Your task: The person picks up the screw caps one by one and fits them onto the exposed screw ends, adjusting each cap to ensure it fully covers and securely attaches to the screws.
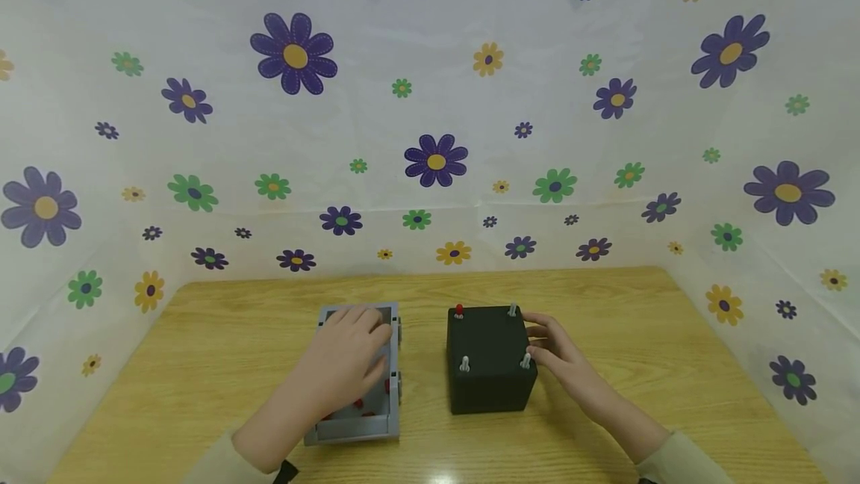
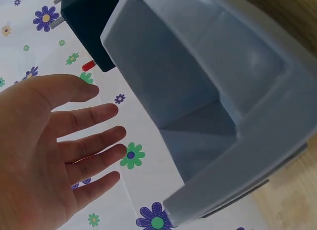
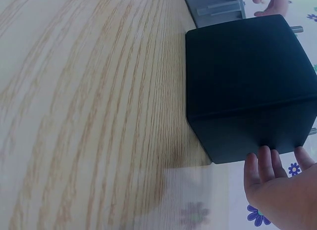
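A black box (image 1: pixel 490 394) sits on the table, with a metal toggle switch at each top corner. The far-left switch wears a red cap (image 1: pixel 459 309); the near-left switch (image 1: pixel 465 364) shows bare metal. My right hand (image 1: pixel 561 357) rests its fingertips against the box's right side, fingers loosely extended, as the right wrist view also shows. Over the grey bin (image 1: pixel 352 430) hovers my left hand (image 1: pixel 346 353), its fingers spread and nothing held in the left wrist view. Small red caps (image 1: pixel 358 402) lie on the bin floor, partly hidden by that hand.
The wooden table (image 1: pixel 255 320) carries both the bin and the box, a narrow gap between them. A white flowered cloth (image 1: pixel 437 95) surrounds the table at the back and both sides. Brackets (image 1: pixel 399 387) stick out from the bin's right wall.
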{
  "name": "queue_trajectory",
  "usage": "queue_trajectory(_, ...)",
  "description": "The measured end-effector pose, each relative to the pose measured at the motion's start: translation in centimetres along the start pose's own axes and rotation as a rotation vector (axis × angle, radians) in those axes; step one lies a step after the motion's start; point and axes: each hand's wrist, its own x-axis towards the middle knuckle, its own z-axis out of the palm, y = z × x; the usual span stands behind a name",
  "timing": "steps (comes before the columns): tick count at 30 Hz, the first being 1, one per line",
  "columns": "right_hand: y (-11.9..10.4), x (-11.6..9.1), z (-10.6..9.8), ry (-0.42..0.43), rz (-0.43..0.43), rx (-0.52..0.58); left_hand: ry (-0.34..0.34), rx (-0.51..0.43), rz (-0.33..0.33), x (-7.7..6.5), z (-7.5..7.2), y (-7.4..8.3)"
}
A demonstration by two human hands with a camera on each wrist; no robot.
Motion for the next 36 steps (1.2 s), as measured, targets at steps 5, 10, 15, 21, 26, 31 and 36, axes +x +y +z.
queue_trajectory(5,0.0,0.0,0.0,0.0,-0.007,0.002,-0.018,-0.017,-0.013,-0.5,0.1,0.0)
queue_trajectory(10,-0.1,-0.1,0.0,-0.002,-0.012,-0.002,-0.029,-0.017,-0.009,-1.0,0.3,0.0)
queue_trajectory(15,-0.2,-0.1,0.1,-0.001,-0.007,-0.008,-0.076,-0.013,-0.016,-1.5,0.3,0.0)
queue_trajectory(21,-0.2,-0.1,0.1,0.0,-0.011,-0.011,-0.146,-0.028,-0.042,-1.9,0.5,0.0)
queue_trajectory(26,-0.2,-0.1,0.1,0.005,0.003,-0.012,-0.162,-0.027,-0.045,-2.2,0.8,0.1)
queue_trajectory(31,-0.1,-0.1,0.1,0.003,0.001,-0.011,-0.143,-0.043,-0.034,-2.6,1.4,-0.3)
queue_trajectory(36,-0.1,0.0,0.0,0.001,0.002,-0.009,-0.159,-0.08,-0.032,-2.9,2.0,-0.9)
